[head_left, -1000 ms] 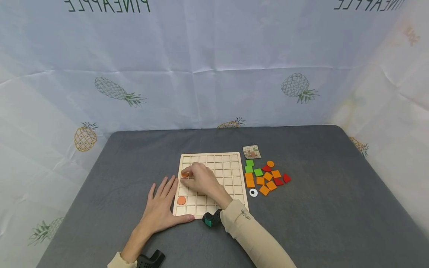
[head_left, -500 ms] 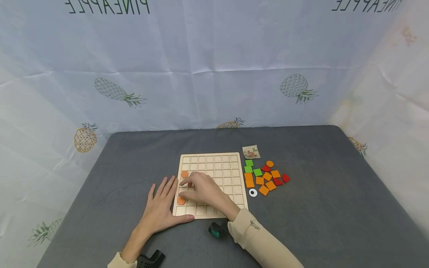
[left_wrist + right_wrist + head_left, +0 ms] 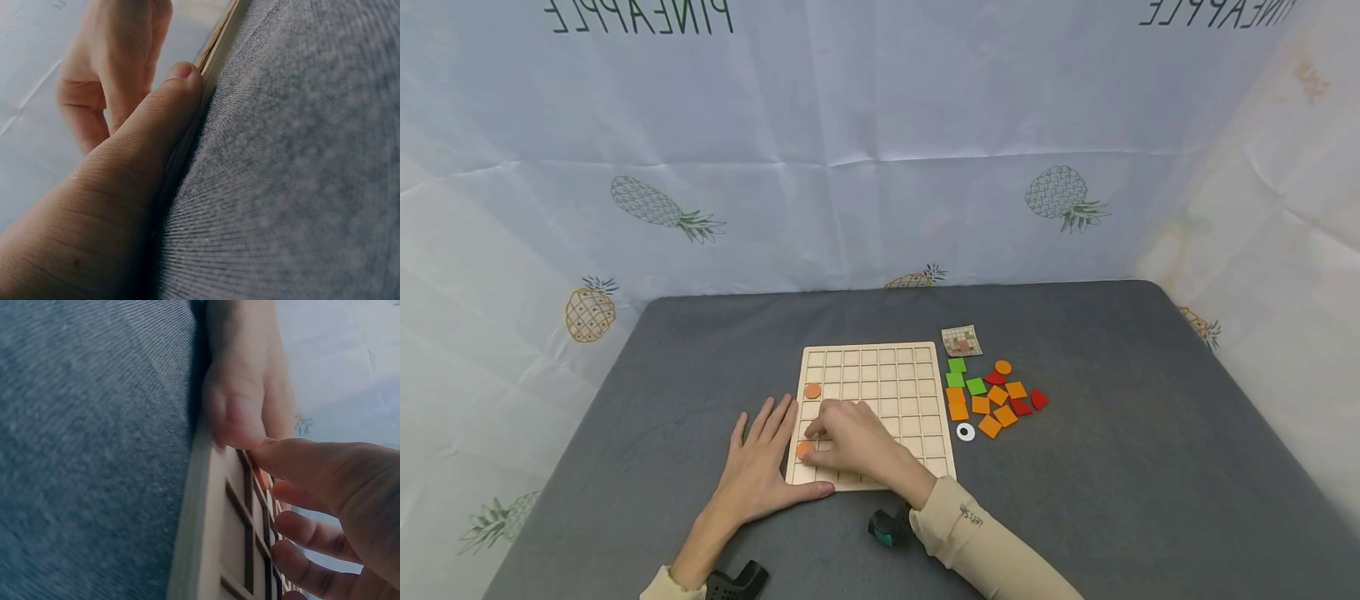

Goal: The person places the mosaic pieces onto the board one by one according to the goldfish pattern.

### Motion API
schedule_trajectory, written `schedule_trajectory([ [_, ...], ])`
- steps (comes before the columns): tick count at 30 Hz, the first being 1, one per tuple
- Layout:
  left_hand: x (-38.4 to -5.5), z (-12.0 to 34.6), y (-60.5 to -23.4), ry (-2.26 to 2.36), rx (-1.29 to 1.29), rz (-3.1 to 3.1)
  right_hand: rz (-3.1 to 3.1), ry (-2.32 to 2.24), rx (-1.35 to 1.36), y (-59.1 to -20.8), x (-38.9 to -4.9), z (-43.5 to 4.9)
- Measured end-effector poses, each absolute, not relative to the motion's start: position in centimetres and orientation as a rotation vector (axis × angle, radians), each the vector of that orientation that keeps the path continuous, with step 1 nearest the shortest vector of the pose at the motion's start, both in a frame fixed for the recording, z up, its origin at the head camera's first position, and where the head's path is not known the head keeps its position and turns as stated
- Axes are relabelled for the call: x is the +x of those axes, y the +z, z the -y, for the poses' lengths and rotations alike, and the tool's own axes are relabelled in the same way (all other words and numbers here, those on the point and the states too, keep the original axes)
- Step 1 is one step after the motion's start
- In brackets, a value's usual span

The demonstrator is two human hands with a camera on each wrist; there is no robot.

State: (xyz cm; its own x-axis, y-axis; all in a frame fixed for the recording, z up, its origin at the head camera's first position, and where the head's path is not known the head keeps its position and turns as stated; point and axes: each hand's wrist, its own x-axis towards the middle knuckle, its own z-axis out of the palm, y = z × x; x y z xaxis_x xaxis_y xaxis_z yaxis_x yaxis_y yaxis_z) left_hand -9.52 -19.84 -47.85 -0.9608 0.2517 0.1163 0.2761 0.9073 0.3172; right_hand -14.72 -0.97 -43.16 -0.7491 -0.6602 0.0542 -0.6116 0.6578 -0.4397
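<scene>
A pale wooden grid board (image 3: 904,387) lies on the grey table. My left hand (image 3: 758,471) rests spread at its near left corner, fingers straight against the left edge and thumb along the front edge. In the left wrist view, the left thumb (image 3: 164,103) presses the board's edge. My right hand (image 3: 859,442) reaches over the board, thumb and index finger on either side of the lower orange disc (image 3: 803,450) in the left column. Part of that disc is hidden; an orange sliver (image 3: 262,478) shows by the right thumb. An upper orange disc (image 3: 812,391) sits farther back.
Right of the board lie several orange squares (image 3: 981,405), green squares (image 3: 975,386), red pieces (image 3: 1038,399), an orange disc (image 3: 1003,367) and a white ring-shaped piece (image 3: 966,432). A small printed grid card (image 3: 961,341) lies by the far right corner.
My right hand has left the upper orange disc and moved toward me to the lower one, its thumb and index finger closing in on it. The left hand stays in place.
</scene>
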Motion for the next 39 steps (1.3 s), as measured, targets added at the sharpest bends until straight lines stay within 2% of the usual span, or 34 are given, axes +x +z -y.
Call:
schedule_trajectory([
  [29,-9.39,19.83,-47.90,-0.488,-0.427,2.974,-2.753,-0.723,-1.171,-43.73,-14.58,1.31],
  [39,-9.40,19.84,-48.03,-0.482,-0.432,2.965,-2.821,-0.602,-1.303,-43.99,-14.67,1.38],
])
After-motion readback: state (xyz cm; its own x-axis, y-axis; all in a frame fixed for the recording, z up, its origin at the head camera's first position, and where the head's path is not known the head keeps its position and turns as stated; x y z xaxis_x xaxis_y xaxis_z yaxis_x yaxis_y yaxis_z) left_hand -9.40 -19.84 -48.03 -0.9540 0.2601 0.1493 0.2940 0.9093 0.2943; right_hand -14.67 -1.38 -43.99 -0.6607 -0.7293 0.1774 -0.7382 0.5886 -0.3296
